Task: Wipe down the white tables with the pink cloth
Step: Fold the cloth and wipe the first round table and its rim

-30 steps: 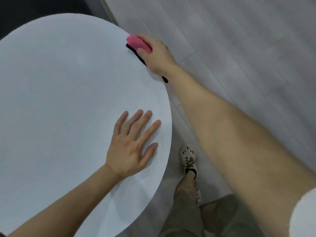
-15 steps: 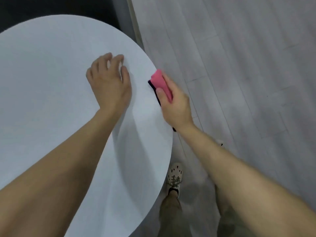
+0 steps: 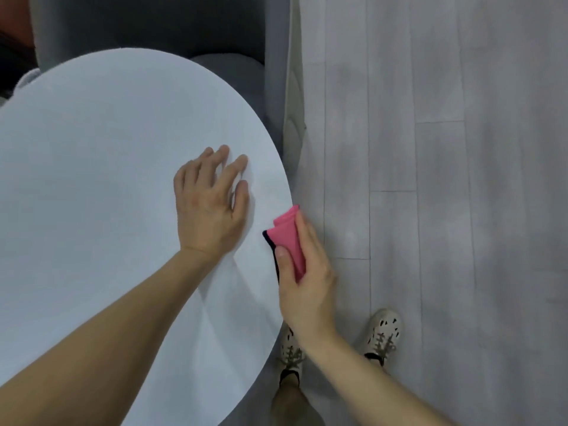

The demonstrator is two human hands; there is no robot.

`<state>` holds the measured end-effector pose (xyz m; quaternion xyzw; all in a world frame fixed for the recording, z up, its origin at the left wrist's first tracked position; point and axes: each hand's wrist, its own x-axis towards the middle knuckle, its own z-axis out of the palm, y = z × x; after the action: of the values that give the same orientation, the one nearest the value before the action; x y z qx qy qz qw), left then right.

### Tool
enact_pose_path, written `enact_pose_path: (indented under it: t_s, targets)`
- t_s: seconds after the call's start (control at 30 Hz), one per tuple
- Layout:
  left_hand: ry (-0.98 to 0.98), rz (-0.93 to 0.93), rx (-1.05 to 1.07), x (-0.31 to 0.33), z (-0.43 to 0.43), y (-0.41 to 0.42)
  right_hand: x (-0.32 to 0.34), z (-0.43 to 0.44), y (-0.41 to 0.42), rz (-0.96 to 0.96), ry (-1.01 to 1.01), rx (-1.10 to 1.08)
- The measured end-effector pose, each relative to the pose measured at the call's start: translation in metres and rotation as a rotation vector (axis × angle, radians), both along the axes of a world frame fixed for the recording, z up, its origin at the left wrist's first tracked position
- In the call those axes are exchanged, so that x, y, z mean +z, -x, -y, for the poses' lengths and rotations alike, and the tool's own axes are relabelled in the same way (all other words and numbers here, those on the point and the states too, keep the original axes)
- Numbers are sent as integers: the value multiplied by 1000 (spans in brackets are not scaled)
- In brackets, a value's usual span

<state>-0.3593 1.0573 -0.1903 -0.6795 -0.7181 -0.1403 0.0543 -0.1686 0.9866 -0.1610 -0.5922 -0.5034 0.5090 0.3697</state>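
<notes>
A round white table fills the left half of the view. My right hand grips a folded pink cloth with a dark edge, pressed against the table's right rim. My left hand rests flat on the tabletop just left of the cloth, fingers spread, holding nothing. The part of the cloth under my palm is hidden.
Grey plank floor lies to the right of the table. A grey upholstered seat stands behind the table's far edge. My feet in light shoes stand on the floor beside the table rim.
My right hand has slid the cloth along the table's rim toward me. My left hand lifted off, moved farther up the tabletop, and now rests flat near the right rim.
</notes>
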Motion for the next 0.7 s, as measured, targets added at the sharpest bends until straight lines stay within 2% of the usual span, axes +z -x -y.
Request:
enact_pose_path:
  t_s: [0.07,0.17,0.23,0.33,0.47,0.53,0.63,0.7]
  targets:
    - [-14,8,-5,-1,0,1,1,-70,14,-14,-10,58]
    - [-15,12,-10,-2,-1,2,1,-188,43,45,-61,282]
    - [-4,7,-1,-2,0,2,2,-229,62,71,-65,398]
    - [-16,19,-8,-2,1,2,2,-218,65,34,-44,361]
    - [-22,31,-4,-3,2,2,1,-131,17,2,-39,264]
    - [-19,36,2,-2,1,1,3,-114,6,39,-30,270]
    - [-8,54,-2,-1,1,-1,11,-175,37,63,-13,330]
    - [-5,38,-2,-1,2,1,12,-243,81,89,-46,463]
